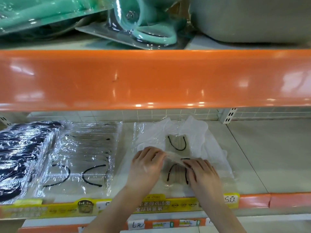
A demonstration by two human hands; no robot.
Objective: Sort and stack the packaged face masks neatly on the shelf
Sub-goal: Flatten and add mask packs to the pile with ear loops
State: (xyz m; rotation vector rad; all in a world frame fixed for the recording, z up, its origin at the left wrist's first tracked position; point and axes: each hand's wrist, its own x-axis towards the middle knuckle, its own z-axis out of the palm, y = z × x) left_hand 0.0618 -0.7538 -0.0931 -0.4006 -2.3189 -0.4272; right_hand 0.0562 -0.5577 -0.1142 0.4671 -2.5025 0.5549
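On the lower shelf [252, 157] lies a pile of clear packets with beige masks and black ear loops [176, 142]. My left hand [146, 163] and my right hand [202, 170] both pinch the folded edge of one beige mask packet [175, 174] on top of the pile's near side. White mask packets [196, 130] lie under and behind it. To the left sits a stack of clear packets with pale masks and black loops [80, 157]. At the far left is a stack of black mask packets [18, 155].
An orange shelf front [151, 78] hangs above the lower shelf. Teal plastic goods in clear wrap [134, 19] and a grey tub [252, 17] sit on the upper shelf. Yellow price strips [151, 206] run along the front edge. The shelf surface right of the pile is bare.
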